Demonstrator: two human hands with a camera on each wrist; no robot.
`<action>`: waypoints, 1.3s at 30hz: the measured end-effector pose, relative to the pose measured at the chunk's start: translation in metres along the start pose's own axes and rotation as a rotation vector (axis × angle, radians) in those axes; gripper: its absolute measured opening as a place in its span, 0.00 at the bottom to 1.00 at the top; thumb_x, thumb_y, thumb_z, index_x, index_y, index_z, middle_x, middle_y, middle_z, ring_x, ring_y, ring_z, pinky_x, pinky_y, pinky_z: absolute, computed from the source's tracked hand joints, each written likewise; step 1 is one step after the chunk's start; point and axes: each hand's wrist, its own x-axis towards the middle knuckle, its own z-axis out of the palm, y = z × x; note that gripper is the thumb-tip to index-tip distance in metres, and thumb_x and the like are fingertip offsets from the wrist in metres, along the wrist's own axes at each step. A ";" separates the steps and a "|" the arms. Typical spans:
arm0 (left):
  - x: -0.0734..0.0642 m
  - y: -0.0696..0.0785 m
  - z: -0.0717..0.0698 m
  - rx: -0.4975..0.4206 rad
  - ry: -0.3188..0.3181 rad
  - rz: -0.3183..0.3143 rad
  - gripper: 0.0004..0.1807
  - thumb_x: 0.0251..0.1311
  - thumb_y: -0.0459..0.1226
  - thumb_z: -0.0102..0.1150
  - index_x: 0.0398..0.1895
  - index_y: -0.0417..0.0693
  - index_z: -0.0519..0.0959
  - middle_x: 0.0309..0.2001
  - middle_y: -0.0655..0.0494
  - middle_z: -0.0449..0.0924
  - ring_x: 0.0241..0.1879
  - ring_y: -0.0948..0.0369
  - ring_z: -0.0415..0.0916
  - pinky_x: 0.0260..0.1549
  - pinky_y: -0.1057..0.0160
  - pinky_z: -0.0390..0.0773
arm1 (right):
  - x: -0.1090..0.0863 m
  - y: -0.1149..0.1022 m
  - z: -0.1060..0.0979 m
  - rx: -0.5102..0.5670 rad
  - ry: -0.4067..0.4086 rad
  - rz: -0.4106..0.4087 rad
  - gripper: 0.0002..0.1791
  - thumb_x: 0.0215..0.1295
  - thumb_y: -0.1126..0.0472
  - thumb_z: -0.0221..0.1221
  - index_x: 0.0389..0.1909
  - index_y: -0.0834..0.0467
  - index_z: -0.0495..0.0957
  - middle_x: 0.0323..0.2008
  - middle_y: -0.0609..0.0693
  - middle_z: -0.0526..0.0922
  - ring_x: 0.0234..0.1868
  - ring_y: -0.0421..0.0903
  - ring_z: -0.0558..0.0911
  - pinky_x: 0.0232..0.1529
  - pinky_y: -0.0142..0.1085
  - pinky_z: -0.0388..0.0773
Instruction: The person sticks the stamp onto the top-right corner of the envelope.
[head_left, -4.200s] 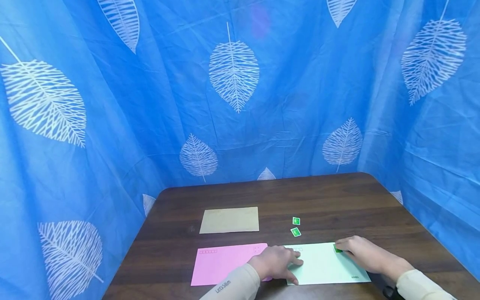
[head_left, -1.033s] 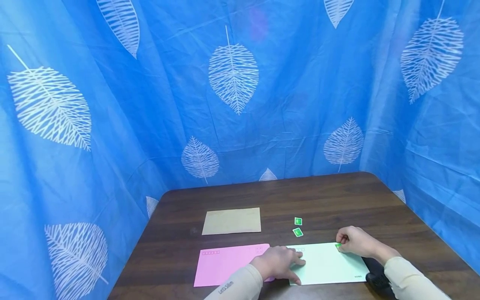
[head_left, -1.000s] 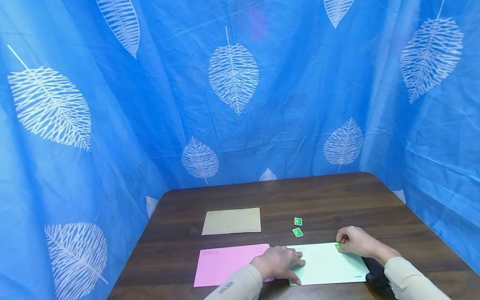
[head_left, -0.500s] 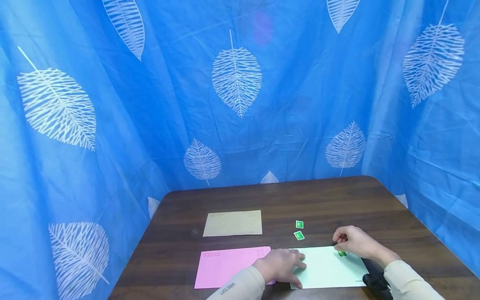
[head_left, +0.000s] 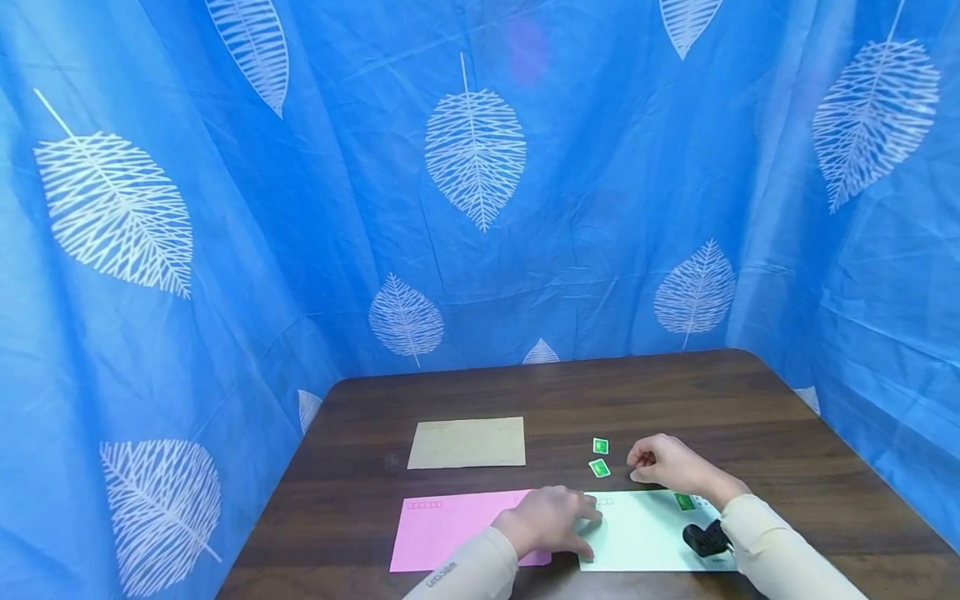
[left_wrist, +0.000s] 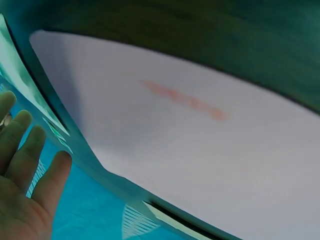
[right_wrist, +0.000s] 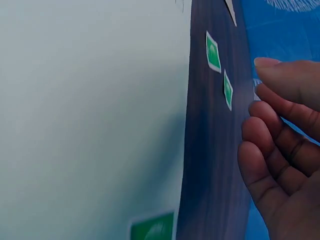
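A mint-green envelope [head_left: 637,533] lies at the table's front right, with a green stamp [head_left: 684,501] at its upper right corner. My left hand [head_left: 551,521] rests at that envelope's left edge, fingers spread and relaxed. Just beyond the far edge hovers my right hand [head_left: 678,467], loosely curled. In the right wrist view nothing shows between its thumb and fingers [right_wrist: 259,160]. Left of this hand, two loose green stamps, one farther back [head_left: 600,446] and one nearer [head_left: 599,468], lie on the wood. Under my left forearm is a pink envelope [head_left: 457,529], partly covered.
A beige envelope [head_left: 467,443] lies behind the pink one on the dark wooden table [head_left: 375,408]. A black device [head_left: 705,539] on my right wrist overlaps the mint envelope in the head view. Blue leaf-patterned curtains [head_left: 570,208] surround the table's back and sides.
My right hand has left the stamp at the mint envelope's corner and moved left and away from me, near the loose stamps. That stamp now shows uncovered. My left hand has stayed in place.
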 end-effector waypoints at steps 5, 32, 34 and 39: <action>-0.013 -0.014 0.001 -0.063 0.031 -0.026 0.30 0.47 0.59 0.74 0.57 0.67 0.83 0.61 0.69 0.80 0.61 0.69 0.77 0.55 0.71 0.78 | 0.016 -0.009 0.009 0.012 0.000 -0.014 0.04 0.61 0.68 0.65 0.37 0.62 0.82 0.28 0.47 0.78 0.29 0.42 0.73 0.29 0.31 0.73; -0.116 -0.095 0.013 -0.301 0.064 -0.201 0.30 0.44 0.49 0.78 0.55 0.56 0.84 0.60 0.54 0.82 0.61 0.53 0.80 0.60 0.57 0.79 | 0.040 -0.005 0.037 0.060 0.064 0.068 0.06 0.58 0.71 0.66 0.34 0.64 0.78 0.25 0.49 0.75 0.27 0.44 0.71 0.29 0.34 0.69; -0.121 -0.097 0.013 -0.316 0.053 -0.220 0.31 0.44 0.50 0.77 0.56 0.56 0.84 0.61 0.55 0.82 0.61 0.52 0.79 0.61 0.56 0.78 | 0.040 -0.006 0.037 0.061 0.065 0.065 0.06 0.58 0.72 0.66 0.34 0.64 0.79 0.25 0.49 0.75 0.27 0.44 0.71 0.29 0.35 0.69; -0.128 -0.099 0.018 -0.344 0.022 -0.259 0.31 0.45 0.51 0.76 0.57 0.57 0.83 0.61 0.56 0.81 0.63 0.53 0.78 0.62 0.55 0.77 | 0.042 -0.009 0.039 0.058 0.065 0.057 0.06 0.56 0.74 0.66 0.34 0.65 0.79 0.24 0.49 0.75 0.26 0.44 0.71 0.29 0.35 0.69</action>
